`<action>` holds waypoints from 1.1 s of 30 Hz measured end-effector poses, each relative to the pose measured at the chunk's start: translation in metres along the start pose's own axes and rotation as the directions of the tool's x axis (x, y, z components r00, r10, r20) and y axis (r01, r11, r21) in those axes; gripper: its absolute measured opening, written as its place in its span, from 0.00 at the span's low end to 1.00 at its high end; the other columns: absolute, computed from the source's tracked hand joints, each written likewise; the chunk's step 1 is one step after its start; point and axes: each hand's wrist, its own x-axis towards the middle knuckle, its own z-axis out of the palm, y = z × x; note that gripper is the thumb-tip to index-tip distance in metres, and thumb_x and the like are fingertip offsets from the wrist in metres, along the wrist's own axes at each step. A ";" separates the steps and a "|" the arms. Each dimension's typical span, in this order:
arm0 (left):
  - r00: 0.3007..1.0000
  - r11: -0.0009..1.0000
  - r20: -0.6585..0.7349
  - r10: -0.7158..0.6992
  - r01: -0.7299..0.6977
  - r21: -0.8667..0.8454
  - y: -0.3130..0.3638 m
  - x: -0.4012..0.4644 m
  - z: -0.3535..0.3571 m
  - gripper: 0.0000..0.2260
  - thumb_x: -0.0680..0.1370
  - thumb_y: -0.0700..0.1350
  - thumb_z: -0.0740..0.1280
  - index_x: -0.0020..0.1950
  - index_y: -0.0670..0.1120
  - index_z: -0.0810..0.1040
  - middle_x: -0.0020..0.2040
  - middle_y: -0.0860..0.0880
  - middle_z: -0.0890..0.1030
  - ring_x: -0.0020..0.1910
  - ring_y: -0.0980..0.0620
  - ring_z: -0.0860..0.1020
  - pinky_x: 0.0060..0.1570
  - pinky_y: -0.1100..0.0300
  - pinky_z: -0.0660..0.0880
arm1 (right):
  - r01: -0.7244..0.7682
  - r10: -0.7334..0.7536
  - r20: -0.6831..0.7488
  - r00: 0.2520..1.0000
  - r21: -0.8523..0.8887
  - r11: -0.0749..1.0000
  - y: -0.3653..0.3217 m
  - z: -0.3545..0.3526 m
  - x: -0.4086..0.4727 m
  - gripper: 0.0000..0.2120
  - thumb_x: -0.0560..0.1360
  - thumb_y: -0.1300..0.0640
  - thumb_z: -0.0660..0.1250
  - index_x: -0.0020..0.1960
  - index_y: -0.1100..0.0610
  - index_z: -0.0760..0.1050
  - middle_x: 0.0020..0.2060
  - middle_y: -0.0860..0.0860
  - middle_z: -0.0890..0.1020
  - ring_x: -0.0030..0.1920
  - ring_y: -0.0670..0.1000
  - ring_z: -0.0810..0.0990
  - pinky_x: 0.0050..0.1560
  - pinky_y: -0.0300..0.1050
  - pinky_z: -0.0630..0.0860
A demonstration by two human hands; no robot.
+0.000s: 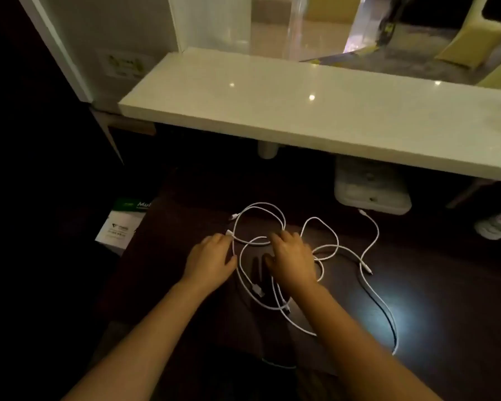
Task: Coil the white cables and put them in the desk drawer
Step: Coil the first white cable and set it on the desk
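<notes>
White cables (275, 227) are lying in a loose tangle of loops on the dark worktop (431, 285), just below the pale shelf (301, 105). Left hand (210, 256) is being held palm down at the left edge of the tangle, fingertips touching a cable near a plug end; whether its grip is pinching anything cannot be told. Right hand (294, 256) is being laid over the middle of the tangle, fingers spread and relaxed on the loops, grip not closed. One cable end is running up to the white power strip (370, 189) under the shelf; another strand is trailing off right alongside a black cable (379, 308). A green-and-white box (122, 224) is sitting left of the worktop. No drawer is being shown
</notes>
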 end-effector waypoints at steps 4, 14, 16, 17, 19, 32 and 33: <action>0.989 0.995 0.126 0.079 -0.071 -0.066 -0.007 0.028 0.019 0.22 0.77 0.46 0.62 0.70 0.46 0.66 0.68 0.47 0.72 0.64 0.48 0.73 0.61 0.56 0.70 | -0.001 0.001 -0.011 1.000 0.011 1.000 -0.004 0.031 0.022 0.17 0.69 0.59 0.63 0.57 0.57 0.77 0.53 0.55 0.81 0.52 0.63 0.78 0.46 0.53 0.75; 0.960 0.961 0.075 0.269 -0.262 -0.086 -0.020 0.078 0.046 0.05 0.72 0.43 0.68 0.44 0.49 0.83 0.43 0.50 0.82 0.45 0.48 0.80 0.50 0.55 0.64 | -0.003 -0.001 -0.067 0.998 -0.064 0.998 0.012 0.065 0.055 0.05 0.62 0.55 0.68 0.38 0.49 0.78 0.34 0.46 0.79 0.40 0.51 0.79 0.43 0.45 0.69; 0.955 0.957 0.124 0.269 -0.250 -0.147 -0.020 0.086 0.038 0.07 0.74 0.45 0.66 0.47 0.47 0.83 0.46 0.50 0.82 0.48 0.49 0.79 0.51 0.59 0.63 | 0.019 -0.017 -0.091 0.996 0.020 1.000 0.015 0.057 0.058 0.03 0.65 0.53 0.65 0.38 0.50 0.77 0.35 0.46 0.79 0.41 0.51 0.80 0.47 0.43 0.62; 0.953 0.947 0.122 0.278 -0.251 -0.200 -0.018 0.090 0.030 0.07 0.75 0.45 0.66 0.48 0.47 0.83 0.47 0.49 0.82 0.49 0.49 0.79 0.51 0.59 0.67 | 0.029 -0.018 -0.112 0.994 0.097 0.995 0.017 0.051 0.061 0.05 0.67 0.53 0.62 0.39 0.51 0.77 0.37 0.47 0.80 0.42 0.51 0.80 0.48 0.43 0.62; 0.951 0.914 0.134 0.280 -0.222 -0.339 -0.011 0.101 0.009 0.08 0.74 0.45 0.68 0.51 0.46 0.83 0.47 0.46 0.82 0.47 0.50 0.79 0.50 0.57 0.73 | 0.046 -0.004 -0.157 0.988 0.263 0.964 0.018 0.031 0.068 0.06 0.71 0.55 0.62 0.42 0.53 0.77 0.39 0.50 0.80 0.43 0.53 0.80 0.48 0.46 0.69; 0.953 -0.477 0.171 -0.249 0.033 -0.878 -0.016 0.137 -0.164 0.23 0.79 0.36 0.58 0.25 0.41 0.81 0.24 0.49 0.81 0.25 0.59 0.79 0.34 0.73 0.76 | 0.036 0.189 -0.169 0.967 0.830 0.556 0.035 -0.097 0.080 0.05 0.75 0.66 0.64 0.46 0.65 0.79 0.30 0.51 0.77 0.28 0.38 0.75 0.35 0.30 0.73; 0.942 -0.589 0.178 -0.284 -0.025 -0.808 -0.028 0.136 -0.173 0.20 0.78 0.36 0.60 0.28 0.39 0.81 0.25 0.48 0.81 0.26 0.58 0.80 0.41 0.75 0.75 | 0.017 0.201 -0.148 0.968 0.842 0.539 0.040 -0.096 0.074 0.05 0.74 0.66 0.64 0.46 0.65 0.78 0.29 0.52 0.76 0.27 0.38 0.75 0.35 0.30 0.72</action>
